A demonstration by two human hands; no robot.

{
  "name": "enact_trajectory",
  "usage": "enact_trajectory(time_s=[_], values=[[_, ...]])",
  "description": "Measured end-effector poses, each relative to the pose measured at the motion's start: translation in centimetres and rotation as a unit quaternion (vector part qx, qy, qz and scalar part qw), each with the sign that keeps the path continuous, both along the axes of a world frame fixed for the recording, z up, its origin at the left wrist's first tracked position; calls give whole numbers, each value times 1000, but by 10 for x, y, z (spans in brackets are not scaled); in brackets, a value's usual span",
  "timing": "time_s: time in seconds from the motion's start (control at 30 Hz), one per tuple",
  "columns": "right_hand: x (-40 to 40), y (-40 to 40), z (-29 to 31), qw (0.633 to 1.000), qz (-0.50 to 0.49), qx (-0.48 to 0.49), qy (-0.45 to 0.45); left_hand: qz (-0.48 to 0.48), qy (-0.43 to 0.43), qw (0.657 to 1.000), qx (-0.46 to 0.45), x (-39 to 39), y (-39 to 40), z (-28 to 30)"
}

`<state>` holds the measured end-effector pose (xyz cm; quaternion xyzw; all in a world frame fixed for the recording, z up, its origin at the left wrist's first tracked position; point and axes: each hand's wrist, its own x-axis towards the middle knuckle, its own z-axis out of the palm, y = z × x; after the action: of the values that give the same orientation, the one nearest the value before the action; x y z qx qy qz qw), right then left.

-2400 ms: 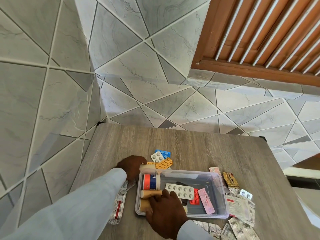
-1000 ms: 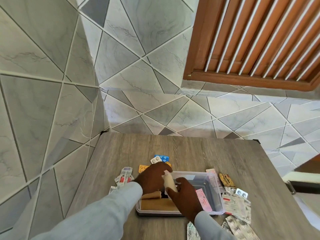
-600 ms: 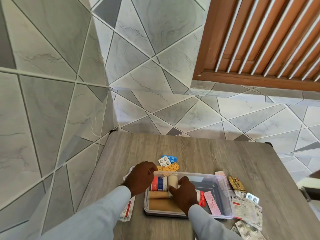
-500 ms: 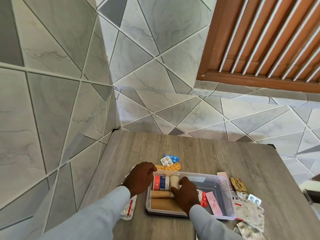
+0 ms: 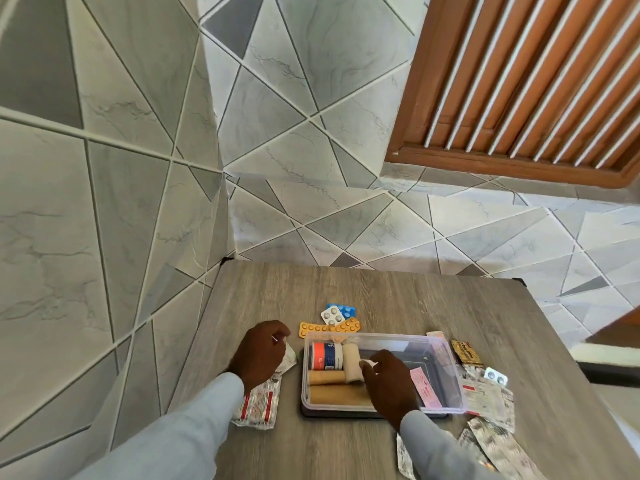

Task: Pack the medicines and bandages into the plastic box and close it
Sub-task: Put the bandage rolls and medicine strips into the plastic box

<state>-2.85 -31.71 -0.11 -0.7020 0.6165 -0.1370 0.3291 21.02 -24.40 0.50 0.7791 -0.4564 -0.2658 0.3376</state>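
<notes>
The clear plastic box (image 5: 446, 355) stands open on the table. In its left end lie a red, blue and white roll (image 5: 325, 356), a cream bandage roll (image 5: 349, 358) and two tan bandage rolls (image 5: 327, 377). A pink strip (image 5: 425, 388) rests toward the right. My right hand (image 5: 388, 384) is inside the box, fingertips pinching the near end of the cream roll. My left hand (image 5: 259, 351) sits left of the box, fingers curled on a clear wrapped packet (image 5: 288, 355).
Orange (image 5: 329, 328), white (image 5: 331, 315) and blue (image 5: 346, 309) blister packs lie behind the box. Red-striped packets (image 5: 256, 403) lie by my left wrist. Foil strips (image 5: 485, 396), a brown sachet (image 5: 465, 353) and a small blister (image 5: 496, 375) lie to the right. Tiled walls close off the table's back and left.
The cream roll, held over the box a second ago, now lies inside beside the red and blue roll. My left hand has shifted left from the box's corner onto the packets.
</notes>
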Motion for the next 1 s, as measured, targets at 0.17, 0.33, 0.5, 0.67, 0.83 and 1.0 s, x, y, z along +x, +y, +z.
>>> enact_trajectory(time_s=[0.17,0.33,0.5,0.67,0.83,1.0], values=[[-16,29,10,997,-45,-44,-40,106,-60,987,103,6,16,-20],[-24,55,12,996,1,-72,-57,198,-6,955,221,-4,33,-40],[-26,53,18,996,70,-31,-51,251,30,942,222,-13,33,-41],[-21,41,24,992,109,-14,-61,290,43,924,246,-17,22,-38],[-6,37,22,986,144,-9,-80,307,49,912,267,-19,0,-34],[11,33,26,986,147,9,-80,312,33,901,300,-25,-14,-35]])
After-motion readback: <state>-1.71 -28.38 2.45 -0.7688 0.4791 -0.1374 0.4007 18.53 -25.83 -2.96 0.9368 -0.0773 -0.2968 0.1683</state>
